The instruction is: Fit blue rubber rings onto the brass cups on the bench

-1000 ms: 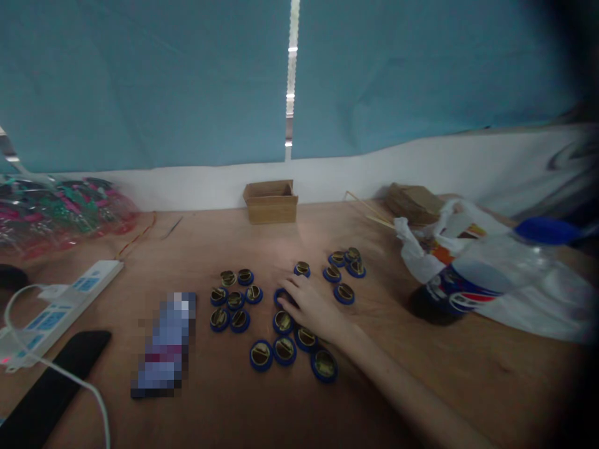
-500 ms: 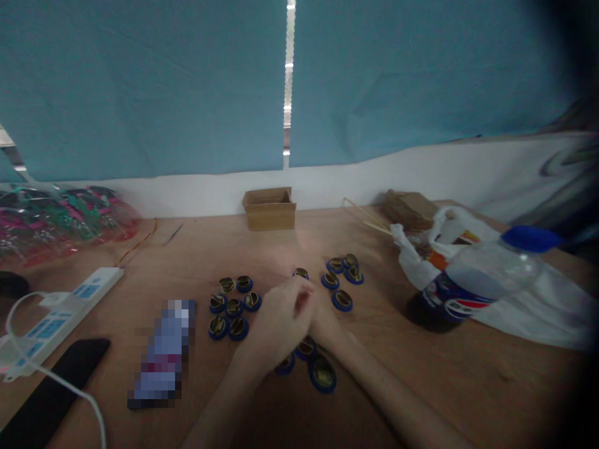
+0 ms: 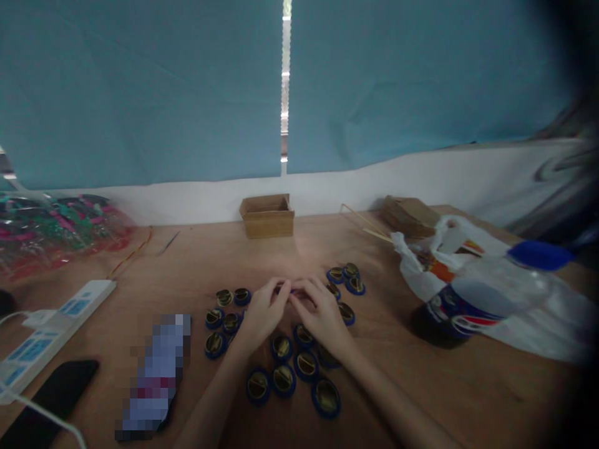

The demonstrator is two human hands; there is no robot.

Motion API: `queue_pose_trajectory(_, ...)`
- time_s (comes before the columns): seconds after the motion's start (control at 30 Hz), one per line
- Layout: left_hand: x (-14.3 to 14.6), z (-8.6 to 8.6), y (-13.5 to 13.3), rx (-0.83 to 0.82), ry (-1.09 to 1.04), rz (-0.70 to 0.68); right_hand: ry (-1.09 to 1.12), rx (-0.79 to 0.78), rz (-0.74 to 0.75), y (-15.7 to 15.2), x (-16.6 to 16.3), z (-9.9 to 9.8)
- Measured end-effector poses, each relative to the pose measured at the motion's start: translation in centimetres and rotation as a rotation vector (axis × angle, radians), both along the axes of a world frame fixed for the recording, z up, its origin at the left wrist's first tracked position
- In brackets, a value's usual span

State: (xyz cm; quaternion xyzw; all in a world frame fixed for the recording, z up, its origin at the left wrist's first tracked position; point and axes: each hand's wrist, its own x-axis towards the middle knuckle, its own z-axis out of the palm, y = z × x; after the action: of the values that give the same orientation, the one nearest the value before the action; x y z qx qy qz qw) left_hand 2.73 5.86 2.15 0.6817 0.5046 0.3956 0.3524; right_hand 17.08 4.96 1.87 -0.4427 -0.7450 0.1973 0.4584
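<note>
My left hand (image 3: 266,312) and my right hand (image 3: 321,312) meet over the middle of the table. Between their pinched fingertips is a blue-rimmed pin badge (image 3: 283,289), mostly hidden by the fingers. Below the wrists lie several more round badges (image 3: 282,379), gold backs with pins facing up. Another group of badges (image 3: 214,344) sits left of my left hand, partly covered by it. A third group (image 3: 355,285) is just beyond my right hand, which overlaps some of it.
A small open cardboard box (image 3: 267,223) stands against the wall. On the right are a cola bottle (image 3: 461,315), a white plastic bag (image 3: 519,330) and flattened brown cardboard (image 3: 412,215). On the left are a power strip (image 3: 56,337), a pixelated phone-like object (image 3: 159,368), a black flat object (image 3: 51,399) and plastic-wrapped goods (image 3: 56,231).
My hands were overlapped, the left across the right; now they are side by side, fingertips meeting around the badge. More badges below the wrists are uncovered. The view has tilted slightly up.
</note>
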Motion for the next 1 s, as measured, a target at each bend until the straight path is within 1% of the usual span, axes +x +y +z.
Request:
queue_pose_trajectory(0.1, -0.7, 0.1, 0.5, -0.008, -0.081, -0.077, -0.011, -0.015, 0.018, -0.1, -0.1, -0.3)
queue_pose_trajectory(0.27, -1.9, 0.5, 0.6, -0.042, -0.066, -0.181, -0.008, -0.077, 0.062, -0.1, -0.1, -0.6)
queue_pose_trajectory(0.33, -2.5, 0.6, 0.7, -0.039, -0.056, -0.189, -0.035, -0.096, 0.062, -0.2, 0.0, -0.5)
queue_pose_trajectory(0.4, -3.6, 0.6, 0.8, -0.026, -0.024, -0.145, -0.071, -0.096, 0.052, -0.3, 0.2, -0.2)
queue_pose_trajectory(0.47, -5.1, 0.8, 1.1, 0.026, 0.082, -0.03, -0.095, -0.091, 0.048, -0.5, 0.4, 0.0)
queue_pose_trajectory(0.53, -7.0, 0.9, 1.5, 0.056, 0.226, 0.138, -0.121, -0.096, 0.059, -0.6, 0.5, 0.2)
queue_pose_trajectory(0.6, -9.0, 0.9, 1.8, 0.071, 0.352, 0.273, -0.167, -0.101, 0.066, -0.7, 0.6, 0.3)
queue_pose_trajectory(0.67, -10.8, 0.8, 2.0, 0.063, 0.434, 0.353, -0.227, -0.094, 0.065, -0.8, 0.6, 0.4)
queue_pose_trajectory(0.73, -12.1, 0.6, 2.0, 0.043, 0.556, 0.367, -0.292, -0.076, 0.07, -0.9, 0.5, 0.4)
queue_pose_trajectory(0.77, -12.5, 0.5, 2.0, 0.016, 0.597, 0.341, -0.324, -0.065, 0.078, -0.9, 0.5, 0.4)
queue_pose_trajectory(0.9, -13.0, -0.1, 2.0, -0.074, 0.649, 0.23, -0.436, -0.026, 0.096, -1.0, 0.3, 0.3)
queue_pose_trajectory(1.0, -12.8, -0.6, 2.1, -0.135, 0.672, 0.183, -0.509, -0.022, 0.097, -1.0, 0.4, 0.3)
